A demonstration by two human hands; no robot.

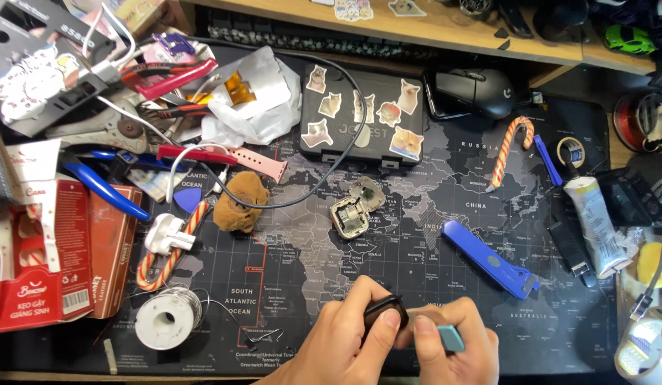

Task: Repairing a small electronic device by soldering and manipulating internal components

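— While my head camera looks straight down, what do you make of my hands?

— Your left hand (345, 335) sits at the bottom edge of the surface (416, 214), its fingers (388, 319) curled around a small black rounded case (385, 308). They are closed on it.

— Yes, I hold it by thumb and forefinger. And my right hand (455, 346) is just beside it, touching the left, with my fingers pinched on a thin flat tool with a teal handle (450, 336). Its tip meets the black case between my two hands.

— What lies about them?

— Above my hands, near the middle of the dark world-map mat, is an opened small metal device (356, 208), its two halves hinged apart. To the right lies a blue plastic pry tool (488, 258), well apart from my right hand. To the left a spool of solder wire (167, 317) stands beside a striped candy cane (175, 246). A black case with cat stickers (361, 114) lies farther up, with a dark cable looped across it, and a white tube (594, 224) rests at the right edge.
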